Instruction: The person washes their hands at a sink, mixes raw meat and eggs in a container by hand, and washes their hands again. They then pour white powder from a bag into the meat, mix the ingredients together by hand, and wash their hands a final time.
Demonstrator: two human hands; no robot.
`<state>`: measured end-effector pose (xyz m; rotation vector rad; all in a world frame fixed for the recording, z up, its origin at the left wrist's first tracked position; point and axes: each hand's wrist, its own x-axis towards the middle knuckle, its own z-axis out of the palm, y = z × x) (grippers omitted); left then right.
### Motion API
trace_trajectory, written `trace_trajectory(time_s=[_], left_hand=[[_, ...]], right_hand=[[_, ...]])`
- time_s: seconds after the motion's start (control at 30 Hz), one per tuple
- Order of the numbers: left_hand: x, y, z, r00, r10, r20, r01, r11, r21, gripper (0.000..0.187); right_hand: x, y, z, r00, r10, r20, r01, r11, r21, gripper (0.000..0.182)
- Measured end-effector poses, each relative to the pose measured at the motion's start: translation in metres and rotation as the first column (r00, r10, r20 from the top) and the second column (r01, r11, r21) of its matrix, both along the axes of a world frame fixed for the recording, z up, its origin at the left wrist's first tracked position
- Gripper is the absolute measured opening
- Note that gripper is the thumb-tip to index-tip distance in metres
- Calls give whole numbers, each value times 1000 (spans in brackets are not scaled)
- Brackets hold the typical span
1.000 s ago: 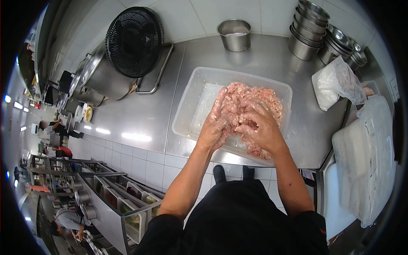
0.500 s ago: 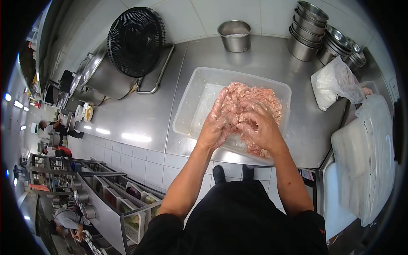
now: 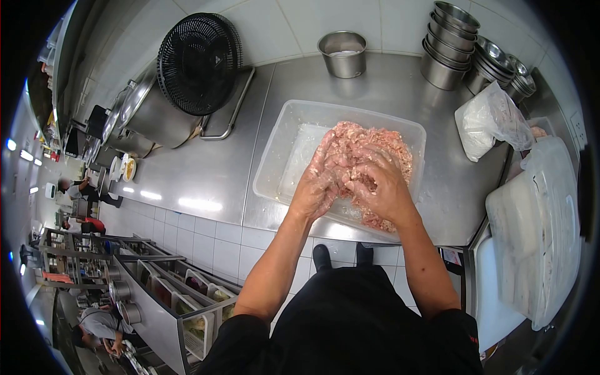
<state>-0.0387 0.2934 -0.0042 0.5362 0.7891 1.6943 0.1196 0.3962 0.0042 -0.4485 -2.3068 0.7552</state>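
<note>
Both hands are in the mince. My left hand (image 3: pixel 317 181) lies along the left flank of the mince (image 3: pixel 369 147), fingers fairly straight and pressed against it, smeared with meat. My right hand (image 3: pixel 379 184) sits on top, fingers curled and dug in, clamped on a clump. The two hands are close, almost touching at the thumbs, with meat between them.

The mince is heaped in the right half of the tub (image 3: pixel 284 150), a clear plastic one on the steel counter (image 3: pixel 206 169); the tub's left half shows only a wet smeared floor.

To knead well, I judge: keep the left hand as a wall so the pile doesn't slide into the bare half, squeeze through with the right, fold the outer edge back to the middle. Work down to the tub floor, since meat near the front wall looks less worked. Don't push hard toward the near rim, because the tub sits close to the counter edge and could shift.

Around it: a fan (image 3: pixel 199 62) at back left, a steel pot (image 3: pixel 342 53) behind the tub, stacked bowls (image 3: pixel 450 44) at back right, a plastic bag (image 3: pixel 490 122) just right of the tub. Other people work far off at left.
</note>
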Motion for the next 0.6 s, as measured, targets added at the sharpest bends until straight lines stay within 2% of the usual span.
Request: trace_trajectory(time_s=[0.2,0.4,0.5,0.6], left_hand=[[1,1,0,998,-11,63,8,999,48,89],[8,3,9,997,33,64,-33,999,0,88],[-2,1,-1,995,-21,101,16,999,52,88],[2,2,4,991,14,136,-18,999,28,87]], right_hand=[[1,0,4,1000,15,8,-15,1000,8,25],[0,1,2,1000,26,15,-26,999,-25,26],[2,3,-2,999,46,-14,-46,999,-6,26],[2,4,-4,998,63,-29,-63,998,-12,23]])
